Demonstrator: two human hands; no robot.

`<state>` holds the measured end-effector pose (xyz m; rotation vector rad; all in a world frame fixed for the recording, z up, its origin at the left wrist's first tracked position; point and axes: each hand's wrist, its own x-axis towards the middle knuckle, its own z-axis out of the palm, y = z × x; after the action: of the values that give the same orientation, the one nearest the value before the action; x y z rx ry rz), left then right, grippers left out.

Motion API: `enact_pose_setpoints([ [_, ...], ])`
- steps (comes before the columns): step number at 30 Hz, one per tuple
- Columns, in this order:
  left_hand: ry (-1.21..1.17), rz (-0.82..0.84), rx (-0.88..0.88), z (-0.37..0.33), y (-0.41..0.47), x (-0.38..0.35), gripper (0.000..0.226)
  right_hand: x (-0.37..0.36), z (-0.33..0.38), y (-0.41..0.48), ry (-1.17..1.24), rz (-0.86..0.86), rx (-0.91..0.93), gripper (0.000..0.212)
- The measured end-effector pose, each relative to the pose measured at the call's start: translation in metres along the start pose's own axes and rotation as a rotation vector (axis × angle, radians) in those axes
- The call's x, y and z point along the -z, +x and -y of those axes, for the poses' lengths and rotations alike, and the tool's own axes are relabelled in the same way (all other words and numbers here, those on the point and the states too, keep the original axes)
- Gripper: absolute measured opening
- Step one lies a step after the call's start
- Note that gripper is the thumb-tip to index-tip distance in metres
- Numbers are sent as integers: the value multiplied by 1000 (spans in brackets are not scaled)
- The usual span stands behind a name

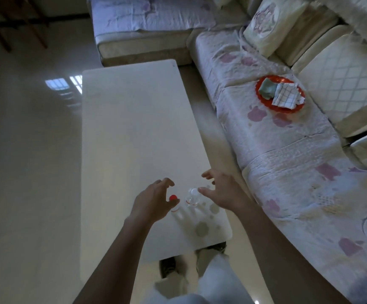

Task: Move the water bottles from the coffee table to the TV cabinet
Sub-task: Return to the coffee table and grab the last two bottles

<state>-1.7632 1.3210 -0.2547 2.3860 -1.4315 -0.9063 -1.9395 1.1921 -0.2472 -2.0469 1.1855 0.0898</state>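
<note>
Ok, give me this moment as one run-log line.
phase: reach | left hand: open, at red-capped bottle | right hand: open, by clear-capped bottle | both bottles upright on coffee table | moved: none

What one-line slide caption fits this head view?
Both open hands, left hand and right hand, reach for two upright water bottles on the white coffee table.

Two bottles (183, 205) stand side by side on the bench (134, 132), near its near right corner. The sofa (287, 150) runs along the bench's right side, a plate (280, 93) of cloths (284, 95) on its seat.
</note>
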Motion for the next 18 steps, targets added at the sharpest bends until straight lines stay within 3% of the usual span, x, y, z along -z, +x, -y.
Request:
enact_pose_setpoints([
  [9,-234,91,273,60,73,-107,82,-105,-89,88,5,217,-139,96],
  [18,-281,46,358,92,96,-180,82,-173,-138,124,76,184,-86,82],
])
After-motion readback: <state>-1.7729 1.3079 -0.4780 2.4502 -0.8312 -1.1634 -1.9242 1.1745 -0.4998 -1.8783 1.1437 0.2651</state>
